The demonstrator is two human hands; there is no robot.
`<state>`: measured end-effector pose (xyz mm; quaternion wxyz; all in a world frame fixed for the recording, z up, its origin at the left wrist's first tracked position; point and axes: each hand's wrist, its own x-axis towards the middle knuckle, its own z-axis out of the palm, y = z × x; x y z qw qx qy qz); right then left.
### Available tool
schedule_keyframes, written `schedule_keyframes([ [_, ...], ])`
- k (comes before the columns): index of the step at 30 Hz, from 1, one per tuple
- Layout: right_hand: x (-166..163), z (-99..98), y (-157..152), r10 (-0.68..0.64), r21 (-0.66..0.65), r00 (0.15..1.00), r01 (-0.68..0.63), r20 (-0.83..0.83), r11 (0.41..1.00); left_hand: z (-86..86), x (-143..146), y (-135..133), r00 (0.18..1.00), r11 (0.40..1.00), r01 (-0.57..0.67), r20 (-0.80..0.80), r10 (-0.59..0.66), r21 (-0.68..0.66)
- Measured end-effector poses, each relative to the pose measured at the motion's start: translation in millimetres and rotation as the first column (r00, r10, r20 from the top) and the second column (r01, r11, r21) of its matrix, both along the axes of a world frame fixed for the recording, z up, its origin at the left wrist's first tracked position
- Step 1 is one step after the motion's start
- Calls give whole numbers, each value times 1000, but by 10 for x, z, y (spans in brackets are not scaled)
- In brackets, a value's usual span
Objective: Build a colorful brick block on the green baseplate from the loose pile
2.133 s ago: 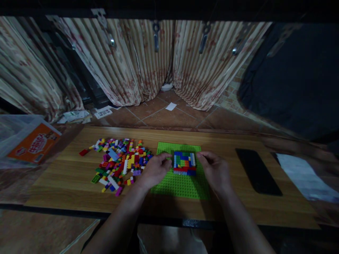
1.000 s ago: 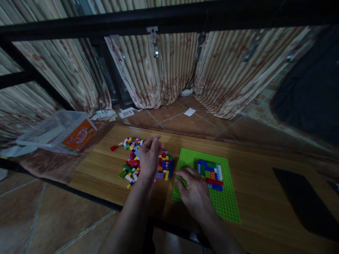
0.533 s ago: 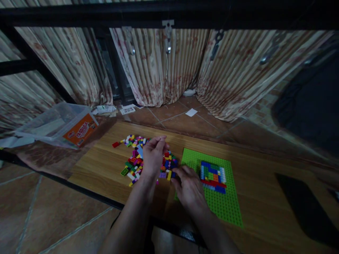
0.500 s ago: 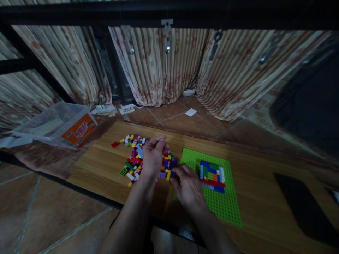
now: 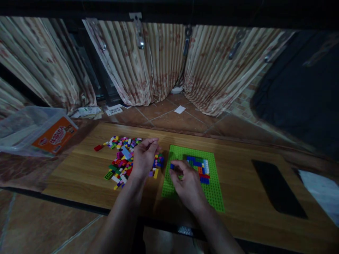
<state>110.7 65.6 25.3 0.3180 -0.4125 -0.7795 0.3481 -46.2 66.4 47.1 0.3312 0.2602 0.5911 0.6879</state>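
A green studded baseplate (image 5: 214, 197) lies on the wooden table (image 5: 79, 176). A flat block of blue, green, orange, white and red bricks (image 5: 199, 168) is built on its far part. My right hand (image 5: 185, 181) rests over the plate's left half, its fingertips pinched on a small blue brick (image 5: 172, 166). My left hand (image 5: 144, 158) hovers over the right side of a heap of loose coloured bricks (image 5: 120, 160), fingers curled with thumb and forefinger close together; what they hold, if anything, I cannot make out.
A black flat slab (image 5: 278, 188) lies to the right on the table, with a white sheet (image 5: 321, 190) beyond it. A clear plastic tub (image 5: 29, 130) with an orange label stands at the far left. Striped curtains (image 5: 159, 60) hang behind over a tiled floor.
My right hand left the brick heap's edge and came back over the baseplate with a small blue brick in its fingertips. My left hand stayed over the heap. The view swung to the right.
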Motion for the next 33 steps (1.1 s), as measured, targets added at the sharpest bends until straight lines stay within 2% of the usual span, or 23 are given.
schedule_keyframes([
  [5, 322, -7, 205, -151, -146, 970, 124, -192, 981, -4, 66, 8, 996, 997, 37, -74, -43, -72],
  [9, 591, -22, 334, -279, -224, 943, 237, -181, 945, -28, 128, 5, 983, 987, 109, -133, -125, -121],
  [13, 770, -32, 381, -313, -300, 933, 250, -180, 920, -107, 194, 20, 941, 962, 215, -226, -250, -168],
  [18, 806, -21, 382, -275, -276, 953, 232, -129, 933, -245, 301, 23, 821, 891, 376, -355, -448, -255],
  [22, 758, 23, 356, -198, -228, 978, 179, -65, 957, -308, 391, 8, 733, 843, 439, -418, -536, -311],
  [28, 711, 47, 293, -82, -186, 997, 83, 11, 979, -199, 442, -37, 638, 778, 513, -446, -628, -362],
  [33, 694, 52, 276, -43, -82, 998, 48, 55, 996, -162, 465, -61, 546, 728, 558, -484, -683, -398],
])
